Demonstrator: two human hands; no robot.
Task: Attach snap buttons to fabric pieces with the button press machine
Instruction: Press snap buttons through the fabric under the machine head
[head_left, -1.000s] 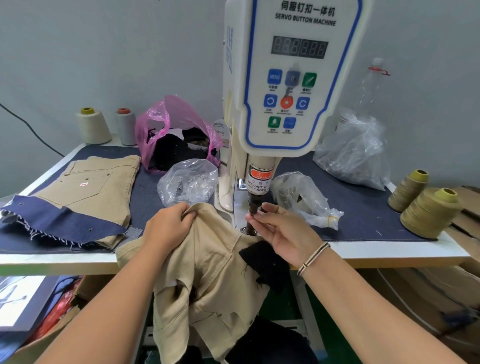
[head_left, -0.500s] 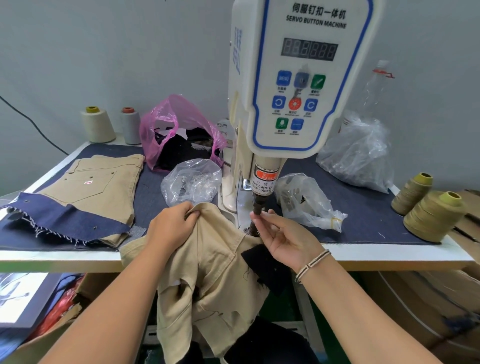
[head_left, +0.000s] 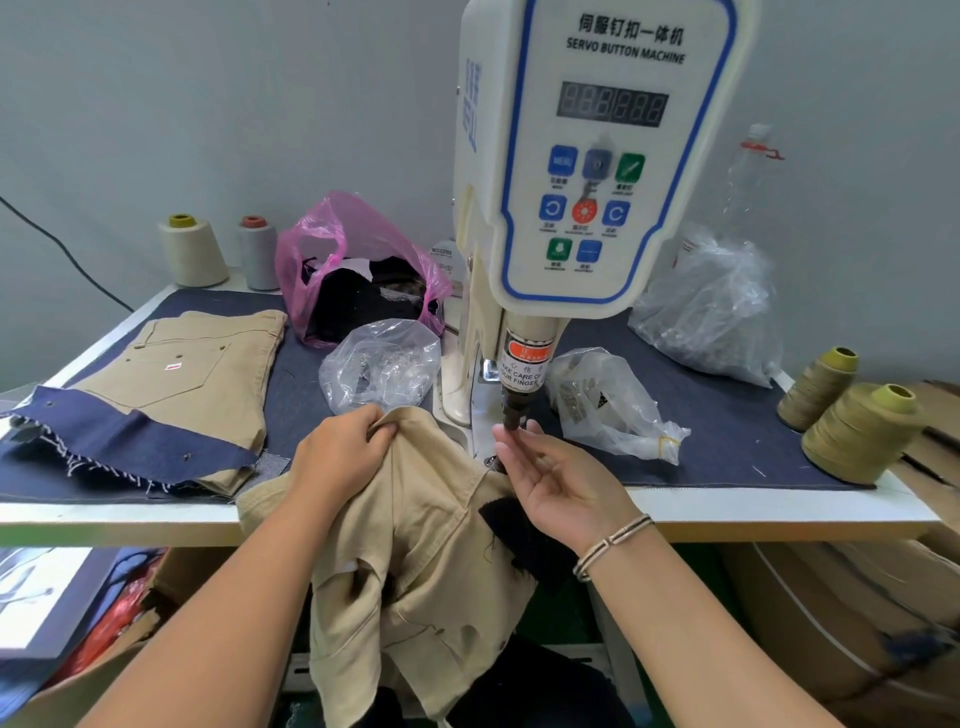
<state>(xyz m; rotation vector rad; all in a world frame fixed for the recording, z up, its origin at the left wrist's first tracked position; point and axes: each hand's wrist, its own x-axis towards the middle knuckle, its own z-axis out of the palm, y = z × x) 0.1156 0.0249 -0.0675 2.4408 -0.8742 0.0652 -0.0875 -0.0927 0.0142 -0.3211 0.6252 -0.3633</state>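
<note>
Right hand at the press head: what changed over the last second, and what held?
The right hand turned palm-up and raised its fingertips from beside the die to the tip of the press head, apparently seating a snap there. The left hand kept pinching the khaki garment's edge; the bags and thread cones stayed put.

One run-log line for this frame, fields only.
left hand: grips khaki garment | right hand: fingertips at press head, palm up | button: not visible
</note>
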